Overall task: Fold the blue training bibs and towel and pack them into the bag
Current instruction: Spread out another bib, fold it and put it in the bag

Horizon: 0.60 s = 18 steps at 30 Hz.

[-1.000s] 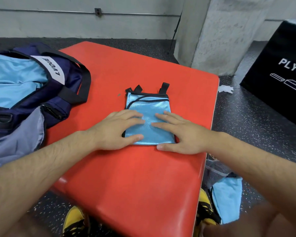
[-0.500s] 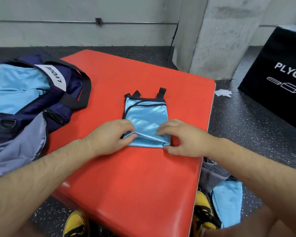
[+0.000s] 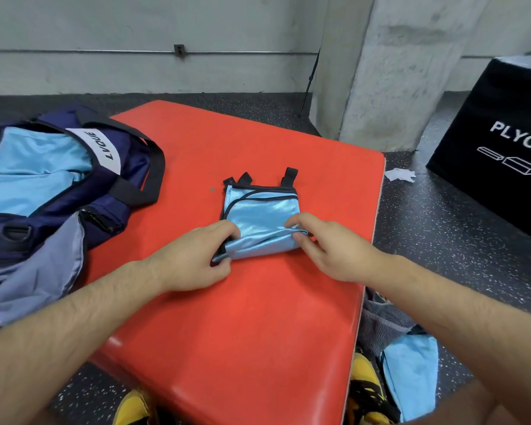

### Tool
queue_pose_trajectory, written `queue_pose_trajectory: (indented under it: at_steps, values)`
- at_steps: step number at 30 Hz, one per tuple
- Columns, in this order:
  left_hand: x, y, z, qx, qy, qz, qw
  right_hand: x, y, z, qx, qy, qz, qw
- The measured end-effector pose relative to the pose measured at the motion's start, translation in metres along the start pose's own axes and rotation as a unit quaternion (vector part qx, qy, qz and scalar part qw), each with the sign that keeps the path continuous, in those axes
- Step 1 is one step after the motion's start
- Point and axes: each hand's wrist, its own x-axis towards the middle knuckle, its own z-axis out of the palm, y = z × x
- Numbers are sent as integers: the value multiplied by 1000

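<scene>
The folded blue bib (image 3: 262, 210) lies on the table (image 3: 258, 317), right of the bag (image 3: 74, 210). The left hand (image 3: 193, 259) and right hand (image 3: 328, 250) pinch its raised near edge, curled fingers (image 3: 227, 230) gripping each corner.

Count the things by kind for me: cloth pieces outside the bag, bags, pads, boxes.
Light-blue cloth pieces outside: 2 (shiny black-trimmed bib; plain cloth)
Navy fabric duffel bag: 1
Red vinyl pad: 1
Black plyo box: 1
Total: 5
</scene>
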Motion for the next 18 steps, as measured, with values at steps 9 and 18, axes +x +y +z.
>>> queue_pose_trajectory:
  at_steps: [9,18]
  values:
    - [9,1,2,-68,81,-31,994,10,7,3,133,68,66,987]
    - [18,7,-12,-161,88,-166,969,5,1,-7,248,32,84,965]
